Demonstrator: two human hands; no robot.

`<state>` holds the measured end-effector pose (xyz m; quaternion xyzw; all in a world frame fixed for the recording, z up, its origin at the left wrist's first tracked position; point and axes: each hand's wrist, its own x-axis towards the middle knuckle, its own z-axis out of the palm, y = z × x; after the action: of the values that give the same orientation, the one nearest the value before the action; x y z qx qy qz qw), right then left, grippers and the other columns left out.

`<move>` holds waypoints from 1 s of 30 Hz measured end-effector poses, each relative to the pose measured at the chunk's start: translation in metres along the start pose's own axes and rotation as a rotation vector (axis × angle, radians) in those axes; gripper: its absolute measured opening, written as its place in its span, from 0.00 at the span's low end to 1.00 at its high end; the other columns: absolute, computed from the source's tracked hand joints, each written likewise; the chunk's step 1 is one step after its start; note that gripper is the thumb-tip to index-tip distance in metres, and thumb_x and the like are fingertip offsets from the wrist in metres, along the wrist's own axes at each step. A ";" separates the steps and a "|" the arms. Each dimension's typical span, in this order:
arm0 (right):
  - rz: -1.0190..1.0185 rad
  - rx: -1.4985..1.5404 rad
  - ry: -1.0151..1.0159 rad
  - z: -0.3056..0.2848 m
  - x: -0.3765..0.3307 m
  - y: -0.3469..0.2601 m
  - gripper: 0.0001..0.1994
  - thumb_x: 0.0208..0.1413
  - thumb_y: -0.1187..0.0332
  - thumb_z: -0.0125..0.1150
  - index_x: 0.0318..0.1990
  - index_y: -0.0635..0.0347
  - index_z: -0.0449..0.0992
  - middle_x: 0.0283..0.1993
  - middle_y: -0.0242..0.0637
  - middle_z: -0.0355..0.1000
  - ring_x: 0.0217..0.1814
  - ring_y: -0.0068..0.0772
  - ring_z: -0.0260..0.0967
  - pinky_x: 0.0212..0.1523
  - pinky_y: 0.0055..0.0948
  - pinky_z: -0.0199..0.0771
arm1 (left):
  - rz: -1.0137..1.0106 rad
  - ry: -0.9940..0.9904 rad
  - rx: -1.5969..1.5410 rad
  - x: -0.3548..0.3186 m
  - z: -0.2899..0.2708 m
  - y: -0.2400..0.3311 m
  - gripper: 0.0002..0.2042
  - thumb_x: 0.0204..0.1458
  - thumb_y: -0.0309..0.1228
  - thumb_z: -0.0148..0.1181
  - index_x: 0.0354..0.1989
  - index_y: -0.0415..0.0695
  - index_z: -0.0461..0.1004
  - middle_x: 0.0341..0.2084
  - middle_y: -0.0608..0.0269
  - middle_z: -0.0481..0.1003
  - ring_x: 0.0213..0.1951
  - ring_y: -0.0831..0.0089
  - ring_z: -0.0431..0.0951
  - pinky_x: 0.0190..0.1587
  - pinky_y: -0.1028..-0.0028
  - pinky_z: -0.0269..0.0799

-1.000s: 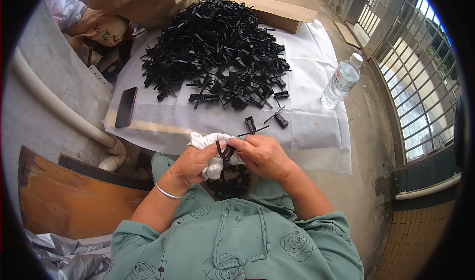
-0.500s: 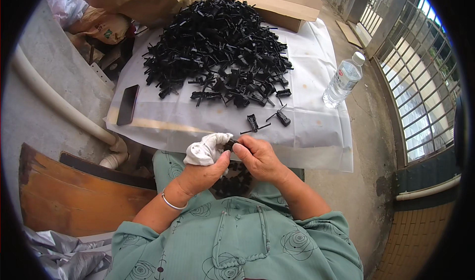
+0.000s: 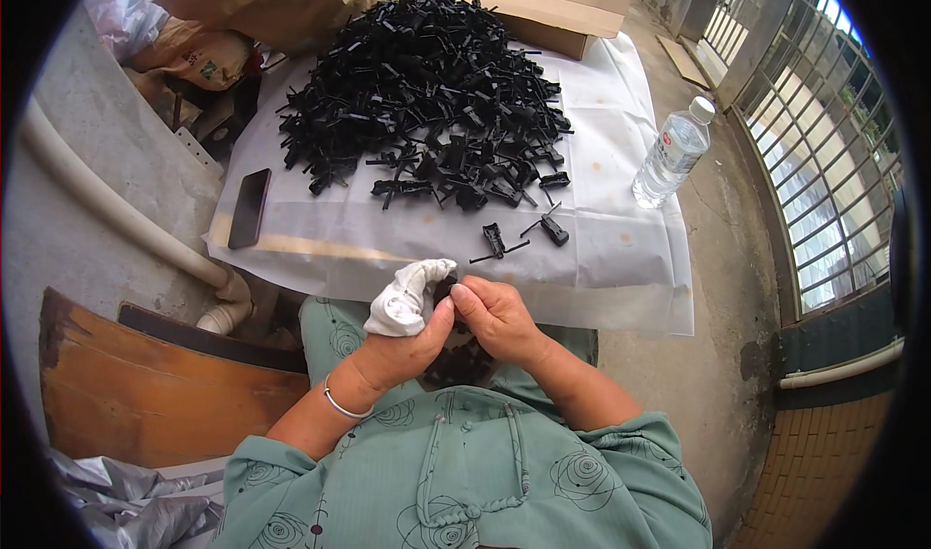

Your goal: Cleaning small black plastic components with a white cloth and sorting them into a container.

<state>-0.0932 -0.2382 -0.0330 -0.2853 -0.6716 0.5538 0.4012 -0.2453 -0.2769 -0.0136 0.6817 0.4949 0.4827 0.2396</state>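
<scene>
Both hands are close together near the middle of the frame. The left hand [image 3: 400,351] is bent around a white cloth [image 3: 400,304], which hides most of its fingers, and its thumb is up against a small black piece [image 3: 445,286]. The right hand [image 3: 502,324] is curled up small, with its thumb and pointing finger pinching that same black piece. So the piece sits between the two hands, touching the cloth, but most of it is hidden and its whole shape cannot be told. A silver bracelet [image 3: 341,403] goes around the left wrist.

Just below the hands, more black bits [image 3: 463,363] show between the person's legs. They are too dark to see well.

A big heap [image 3: 422,93] of black pieces, with thin sticks poking out, sits at the top middle on a white sheet [image 3: 621,268]. Two loose pieces [image 3: 495,240] lie near each other, a little above the right hand. Over on the left part of the sheet, a dark phone [image 3: 250,209] lies flat. On the right part, a clear bottle [image 3: 673,153] with a white cap stands up. An open brown box [image 3: 548,17] is behind the heap, near the top of the frame.
</scene>
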 end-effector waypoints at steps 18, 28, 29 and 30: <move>-0.072 -0.123 0.123 -0.009 0.000 -0.009 0.04 0.52 0.73 0.57 0.30 0.62 0.69 0.18 0.32 0.60 0.20 0.23 0.56 0.22 0.22 0.60 | -0.482 -0.386 -0.594 0.007 -0.010 0.019 0.14 0.53 0.24 0.41 0.49 0.40 0.57 0.24 0.70 0.64 0.20 0.87 0.59 0.22 0.85 0.56; 0.042 -0.187 -0.073 -0.003 -0.002 -0.005 0.12 0.58 0.67 0.48 0.25 0.64 0.67 0.19 0.36 0.61 0.21 0.23 0.54 0.24 0.25 0.61 | -0.109 -0.234 0.006 0.002 -0.001 0.011 0.13 0.47 0.22 0.43 0.43 0.38 0.62 0.33 0.58 0.67 0.35 0.65 0.69 0.40 0.72 0.66; 0.043 -0.189 -0.070 -0.001 -0.002 -0.003 0.12 0.58 0.67 0.48 0.25 0.64 0.67 0.19 0.36 0.61 0.21 0.23 0.54 0.24 0.25 0.61 | -0.108 -0.236 0.004 0.002 -0.001 0.010 0.13 0.47 0.22 0.43 0.43 0.38 0.62 0.33 0.58 0.67 0.35 0.65 0.69 0.40 0.72 0.66; 0.054 -0.182 -0.045 0.003 -0.002 -0.002 0.11 0.58 0.68 0.48 0.26 0.65 0.67 0.20 0.42 0.63 0.20 0.32 0.56 0.24 0.28 0.62 | -0.093 -0.234 0.038 0.001 -0.001 0.008 0.13 0.47 0.22 0.44 0.43 0.38 0.62 0.33 0.54 0.67 0.35 0.60 0.69 0.40 0.70 0.66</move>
<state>-0.0941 -0.2419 -0.0317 -0.3260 -0.7202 0.5073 0.3431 -0.2425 -0.2790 -0.0063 0.7142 0.5035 0.3789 0.3048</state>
